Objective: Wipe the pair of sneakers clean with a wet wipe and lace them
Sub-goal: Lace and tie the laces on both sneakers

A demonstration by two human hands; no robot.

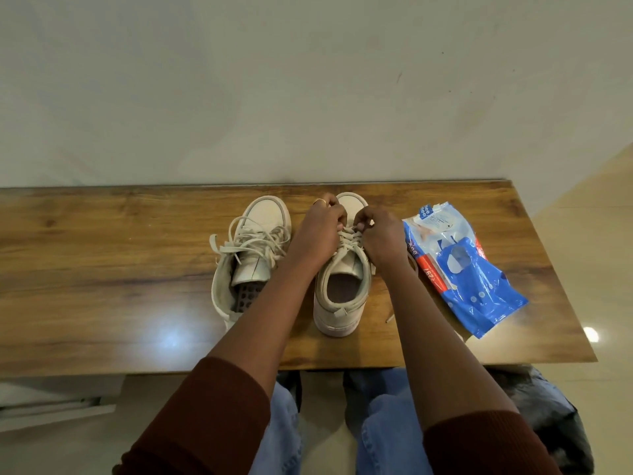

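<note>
The right-hand sneaker (339,303) stands on the bench (102,252), toe away from the person. The left hand (320,231) and right hand (380,238) meet over its lace (349,240) near the toe end, each grip closed with fingers curled and pinching the lace, so I judge its lacing half done. Just beside it the other sneaker (255,241) shows loose, sprawling laces and likely still needs tidying. No wipe is out, both uppers look pale, and the wet-wipe pack (459,265) lies off to the right, so wiping seems finished, though I cannot be sure.
</note>
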